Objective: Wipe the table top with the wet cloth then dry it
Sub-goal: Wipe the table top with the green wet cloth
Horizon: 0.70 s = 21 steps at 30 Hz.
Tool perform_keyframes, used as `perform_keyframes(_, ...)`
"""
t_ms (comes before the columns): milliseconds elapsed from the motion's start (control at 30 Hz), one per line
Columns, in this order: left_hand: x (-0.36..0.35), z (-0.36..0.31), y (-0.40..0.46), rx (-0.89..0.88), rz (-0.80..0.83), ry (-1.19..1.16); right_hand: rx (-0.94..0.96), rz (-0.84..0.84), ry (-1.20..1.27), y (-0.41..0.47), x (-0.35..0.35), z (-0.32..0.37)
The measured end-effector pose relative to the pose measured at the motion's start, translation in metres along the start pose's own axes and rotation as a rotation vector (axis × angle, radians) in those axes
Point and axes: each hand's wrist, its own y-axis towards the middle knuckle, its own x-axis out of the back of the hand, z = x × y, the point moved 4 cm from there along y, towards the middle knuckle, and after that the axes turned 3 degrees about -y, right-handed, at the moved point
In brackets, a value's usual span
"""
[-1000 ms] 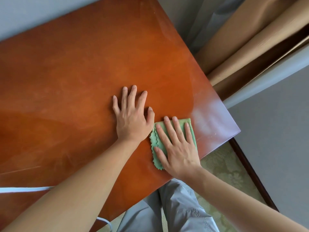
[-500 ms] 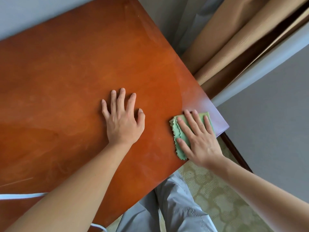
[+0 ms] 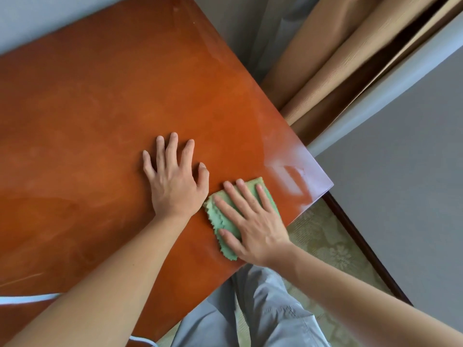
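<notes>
The right hand [image 3: 250, 221] lies flat on the green cloth [image 3: 225, 221], fingers straight and a little spread, pressing it down on the shiny brown tabletop [image 3: 100, 121]. The cloth sits near the front edge, close to the corner. The left hand [image 3: 175, 181] rests flat on the bare wood just beside the cloth, fingers spread, holding nothing. Gray trousers [image 3: 263, 309] show below the edge. Tan curtains [image 3: 338, 71] hang behind the corner.

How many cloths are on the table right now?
1. The green cloth lies near the table's near right corner, pressed flat under the right hand. The left hand rests bare on the wood beside it. No second cloth shows.
</notes>
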Motion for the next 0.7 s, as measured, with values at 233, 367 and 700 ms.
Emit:
perform_keyframes(233,0.002,-0.001,0.001,0.013,0.029,0.015,-0.171,0.024,-0.024,-0.013,0.019,-0.124)
perform_keyframes(367,0.001,-0.002,0.001,0.016,0.037,0.021,-0.264,-0.015,-0.019,-0.008,0.017,-0.116)
perform_keyframes(700,0.0,-0.001,0.001,0.01,0.022,0.04,-0.138,-0.01,0.001,0.023,0.018,-0.074)
